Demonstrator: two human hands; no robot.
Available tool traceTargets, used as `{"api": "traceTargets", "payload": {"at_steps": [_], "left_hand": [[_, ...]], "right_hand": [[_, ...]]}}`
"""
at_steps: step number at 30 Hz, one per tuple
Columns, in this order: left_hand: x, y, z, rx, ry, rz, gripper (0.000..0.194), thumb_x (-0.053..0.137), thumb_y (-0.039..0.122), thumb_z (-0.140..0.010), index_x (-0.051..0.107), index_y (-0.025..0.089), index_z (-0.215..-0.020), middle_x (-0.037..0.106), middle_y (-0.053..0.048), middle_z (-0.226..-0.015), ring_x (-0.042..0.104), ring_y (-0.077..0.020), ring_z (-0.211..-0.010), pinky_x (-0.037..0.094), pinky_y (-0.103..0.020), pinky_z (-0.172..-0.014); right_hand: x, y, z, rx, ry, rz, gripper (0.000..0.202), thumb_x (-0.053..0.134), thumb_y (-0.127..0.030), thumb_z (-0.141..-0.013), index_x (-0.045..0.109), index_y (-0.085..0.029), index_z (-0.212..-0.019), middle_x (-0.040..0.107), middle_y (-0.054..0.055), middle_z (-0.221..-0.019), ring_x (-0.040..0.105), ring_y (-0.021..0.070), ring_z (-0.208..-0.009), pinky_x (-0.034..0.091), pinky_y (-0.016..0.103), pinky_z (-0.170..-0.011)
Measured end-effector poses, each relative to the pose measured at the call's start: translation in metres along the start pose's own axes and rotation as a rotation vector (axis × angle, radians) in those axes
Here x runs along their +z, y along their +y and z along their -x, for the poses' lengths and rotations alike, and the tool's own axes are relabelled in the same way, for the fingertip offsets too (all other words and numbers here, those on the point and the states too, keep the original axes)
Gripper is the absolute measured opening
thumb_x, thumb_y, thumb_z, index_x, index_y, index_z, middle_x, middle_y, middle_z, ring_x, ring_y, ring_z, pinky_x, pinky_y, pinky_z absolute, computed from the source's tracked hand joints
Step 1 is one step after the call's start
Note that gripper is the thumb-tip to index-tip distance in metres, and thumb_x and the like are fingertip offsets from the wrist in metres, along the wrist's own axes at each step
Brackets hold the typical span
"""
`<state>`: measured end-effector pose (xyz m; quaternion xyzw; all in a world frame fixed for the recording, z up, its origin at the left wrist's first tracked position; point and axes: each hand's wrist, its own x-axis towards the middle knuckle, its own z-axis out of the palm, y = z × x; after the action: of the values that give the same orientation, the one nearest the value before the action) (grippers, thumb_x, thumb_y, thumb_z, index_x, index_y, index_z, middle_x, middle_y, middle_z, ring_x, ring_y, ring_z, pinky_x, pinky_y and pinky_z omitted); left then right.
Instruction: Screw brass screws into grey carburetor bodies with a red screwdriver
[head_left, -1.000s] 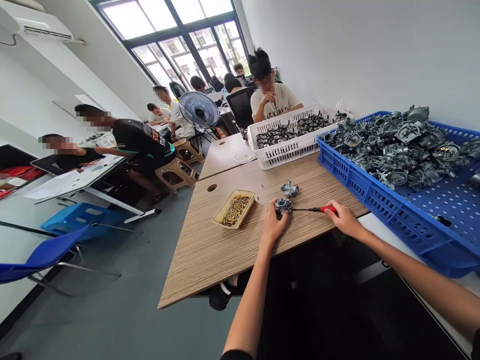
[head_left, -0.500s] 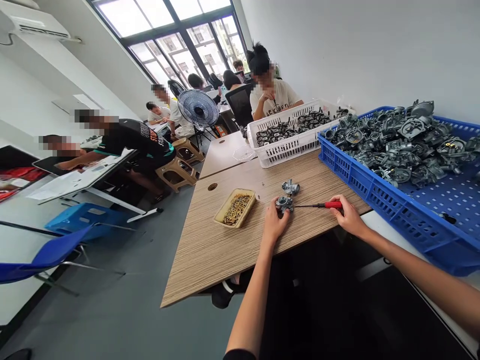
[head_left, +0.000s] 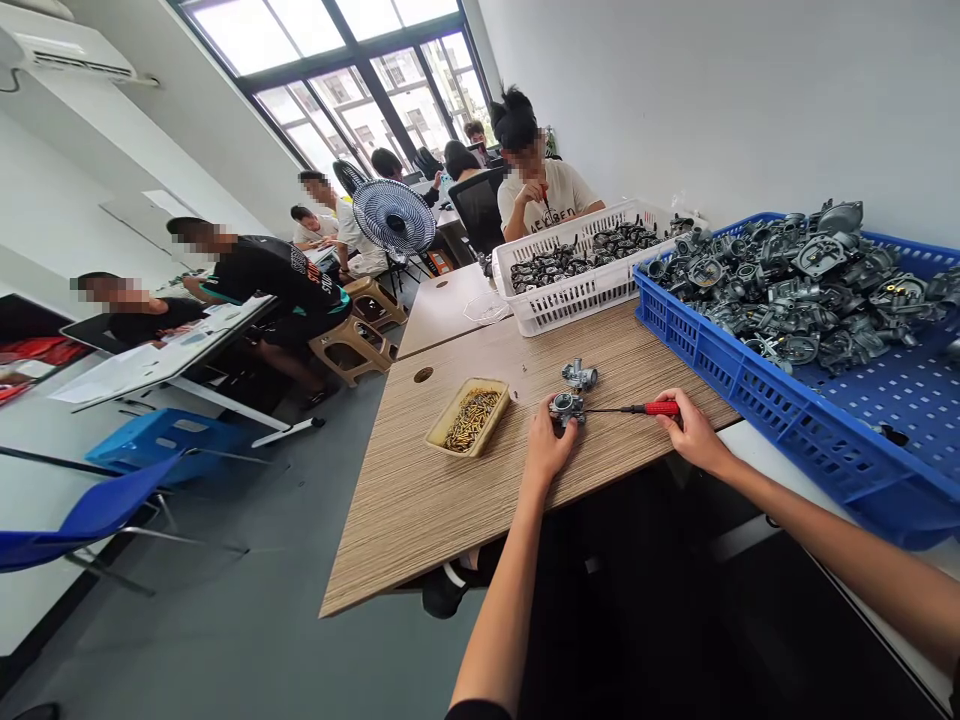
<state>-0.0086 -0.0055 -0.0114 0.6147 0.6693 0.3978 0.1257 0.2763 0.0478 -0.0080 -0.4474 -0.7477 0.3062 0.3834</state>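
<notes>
My left hand (head_left: 550,442) grips a metal carburetor body (head_left: 568,405) on the wood-grain table, thumb on its near side. In my right hand (head_left: 691,430) is a screwdriver (head_left: 661,408) with a red handle, held level. Its dark shaft points left, and the tip meets the right side of the carburetor body; the exact contact spot is too small to make out. Just behind lies a second carburetor body (head_left: 579,375), touched by neither hand. To the left of my left hand stands a cream tray (head_left: 433,437) of small brass-coloured parts (head_left: 472,420).
A blue crate (head_left: 720,365) heaped with carburetor bodies stands on the right. Behind the table's middle is a white basket (head_left: 555,318) of dark parts, with a co-worker (head_left: 551,185) seated beyond it. A fan (head_left: 394,217) and other people are further back.
My hands, the carburetor body and the screwdriver hold nearly the same positions. At the left, a person in black has drawn an outstretched arm back. The view has shifted very slightly.
</notes>
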Motion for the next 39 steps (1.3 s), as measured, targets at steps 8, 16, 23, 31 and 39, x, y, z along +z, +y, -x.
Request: {"api": "traceTargets", "payload": {"at_steps": [8,16,23,31,39], "left_hand": [[-0.0004,0.0009,0.0004,0.005,0.009,-0.019,0.050,0.061,0.030,-0.089,0.050,0.023,-0.137,0.068,-0.007,-0.111,0.060,-0.0221,-0.096,0.049,-0.036,-0.091],[-0.0011,0.0010,0.0001,-0.006,-0.011,-0.020,0.050,0.059,0.030,-0.090,0.048,0.023,-0.139,0.068,-0.007,-0.114,0.060,-0.0219,-0.096,0.048,-0.036,-0.093],[-0.0008,-0.0001,0.0000,-0.008,-0.021,-0.007,0.050,0.058,0.030,-0.091,0.047,0.023,-0.139,0.068,-0.008,-0.117,0.058,-0.0220,-0.097,0.047,-0.035,-0.093],[-0.0009,0.0008,-0.0006,-0.006,-0.020,-0.018,0.049,0.058,0.029,-0.090,0.049,0.022,-0.138,0.068,-0.008,-0.112,0.058,-0.0223,-0.096,0.047,-0.035,-0.091],[-0.0005,0.0000,0.0003,0.004,-0.009,-0.031,0.050,0.058,0.031,-0.091,0.048,0.022,-0.140,0.069,-0.008,-0.110,0.058,-0.0227,-0.095,0.048,-0.036,-0.092]], "right_hand": [[0.0018,0.0003,0.0004,-0.008,-0.007,-0.016,0.021,0.054,-0.032,-0.091,0.052,-0.024,-0.111,0.067,0.007,-0.101,0.062,0.0221,-0.082,0.050,0.037,-0.078],[-0.0007,-0.0016,-0.0009,-0.018,-0.007,-0.007,0.018,0.057,-0.036,-0.091,0.054,-0.024,-0.104,0.068,0.004,-0.091,0.061,0.0207,-0.075,0.048,0.034,-0.072],[-0.0051,-0.0036,-0.0017,0.003,-0.087,-0.007,0.023,0.053,-0.048,-0.096,0.056,-0.024,-0.095,0.064,0.001,-0.077,0.059,0.0203,-0.072,0.044,0.033,-0.071],[-0.0075,-0.0034,-0.0032,0.002,-0.138,0.003,0.023,0.053,-0.042,-0.094,0.047,-0.025,-0.109,0.070,0.005,-0.095,0.065,0.0231,-0.082,0.048,0.036,-0.079],[-0.0055,-0.0021,-0.0022,0.016,-0.123,0.043,0.029,0.047,-0.053,-0.098,0.047,-0.026,-0.089,0.058,-0.001,-0.071,0.055,0.0195,-0.066,0.040,0.032,-0.066]]}}
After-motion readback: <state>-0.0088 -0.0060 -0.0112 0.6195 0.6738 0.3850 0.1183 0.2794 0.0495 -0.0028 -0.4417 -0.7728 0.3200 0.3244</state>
